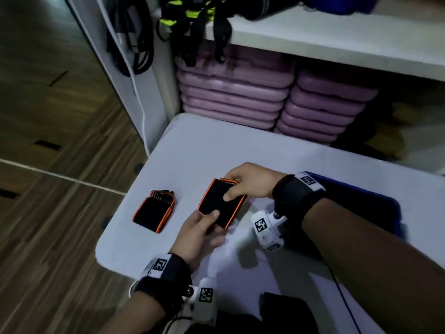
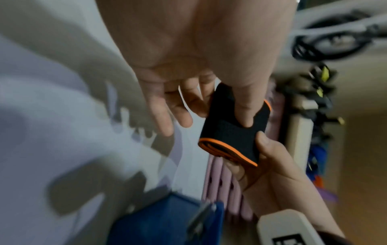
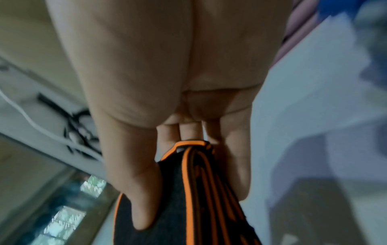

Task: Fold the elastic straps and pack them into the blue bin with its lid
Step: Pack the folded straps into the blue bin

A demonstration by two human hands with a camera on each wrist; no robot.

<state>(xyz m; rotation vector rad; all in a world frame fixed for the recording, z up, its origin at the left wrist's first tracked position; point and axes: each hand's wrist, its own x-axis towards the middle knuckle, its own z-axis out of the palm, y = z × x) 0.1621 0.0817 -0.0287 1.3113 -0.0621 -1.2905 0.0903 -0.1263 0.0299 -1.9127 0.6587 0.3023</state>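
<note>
Progress looks partial: we pinch one folded strap between left hand and right hand, another folded strap waits, blue bin unpacked.

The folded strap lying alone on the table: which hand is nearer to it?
Left. The left hand is just right of the lying strap; the right hand is farther right, across the held strap.
</note>
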